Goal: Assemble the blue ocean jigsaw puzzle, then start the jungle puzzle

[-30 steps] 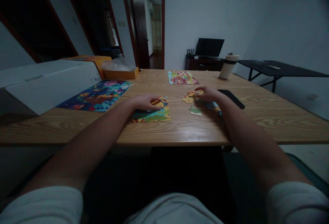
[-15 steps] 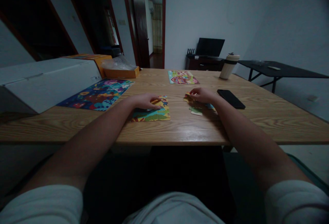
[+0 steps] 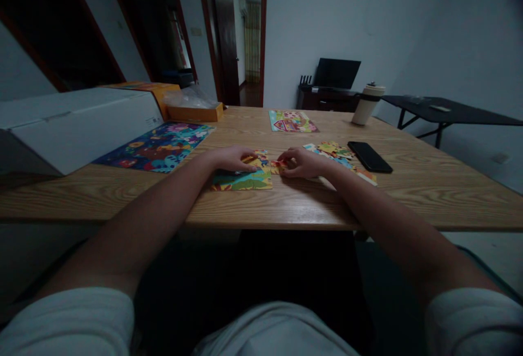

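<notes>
A partly joined jigsaw puzzle (image 3: 245, 180) in green, teal and yellow lies flat near the table's front edge. On its upper left part rests my left hand (image 3: 235, 160), its fingers stretched out and holding nothing. My right hand (image 3: 300, 162) is at the puzzle's right side, with fingers closed on a red and yellow puzzle piece (image 3: 278, 166). That piece is at the puzzle's right edge; whether it interlocks I cannot tell. Several loose puzzle pieces (image 3: 333, 151) lie in a heap behind and to the right of my right hand, partly covered by it.
A black phone (image 3: 370, 156) lies right of the heap, with a white tumbler (image 3: 366, 105) farther back. A pink picture sheet (image 3: 292, 121) lies at the back. On the left are a dark blue picture sheet (image 3: 159, 146), a long white box (image 3: 81, 127) and an orange tray (image 3: 196, 112) with clear plastic.
My right hand has moved left from the loose pieces to the puzzle's right edge, bringing a piece with it. The heap is now uncovered more. My left hand stays on the puzzle.
</notes>
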A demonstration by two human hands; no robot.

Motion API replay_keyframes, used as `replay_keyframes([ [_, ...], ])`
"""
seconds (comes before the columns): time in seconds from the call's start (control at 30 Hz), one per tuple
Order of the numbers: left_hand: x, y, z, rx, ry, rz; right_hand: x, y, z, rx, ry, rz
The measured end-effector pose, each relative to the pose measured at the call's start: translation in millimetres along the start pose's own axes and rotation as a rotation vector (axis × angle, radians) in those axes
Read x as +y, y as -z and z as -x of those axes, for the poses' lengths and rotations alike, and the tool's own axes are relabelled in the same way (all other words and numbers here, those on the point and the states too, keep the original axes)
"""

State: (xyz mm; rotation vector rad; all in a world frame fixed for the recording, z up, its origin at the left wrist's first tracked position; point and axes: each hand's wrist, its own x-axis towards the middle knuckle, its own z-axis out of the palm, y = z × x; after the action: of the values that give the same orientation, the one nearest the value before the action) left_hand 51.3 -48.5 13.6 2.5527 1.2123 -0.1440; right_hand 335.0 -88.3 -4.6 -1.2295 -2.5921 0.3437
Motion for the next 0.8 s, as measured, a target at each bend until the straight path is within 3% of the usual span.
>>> replay_keyframes([
  [0.23, -1.2, -1.0, -0.7, 0.015, 0.003, 0.003, 8.2, -3.7, -0.9, 0.073, -0.075, -0.106],
  [0.37, -6.1, -2.3, -3.1, 0.003, -0.011, 0.004, 36.7, 11.8, 3.7, 0.286, -0.098, -0.139],
  [0.5, -4.7, -1.3, -1.9, 0.005, -0.008, 0.005, 81.2, 31.8, 18.1, 0.455, -0.369, -0.169],
  [0.67, -2.3, 0.2, 0.0, 0.009, -0.006, 0.010, 120.1, 35.6, 32.2, 0.303, -0.709, 0.040],
  [0.73, -2.4, 0.3, 0.1, 0.006, -0.014, 0.014, 123.6, 34.1, 32.2, 0.255, -0.741, 0.158],
  [0.8, -2.2, 0.6, 0.4, 0.002, -0.022, 0.017, 120.0, 33.0, 29.7, 0.223, -0.675, 0.203],
])
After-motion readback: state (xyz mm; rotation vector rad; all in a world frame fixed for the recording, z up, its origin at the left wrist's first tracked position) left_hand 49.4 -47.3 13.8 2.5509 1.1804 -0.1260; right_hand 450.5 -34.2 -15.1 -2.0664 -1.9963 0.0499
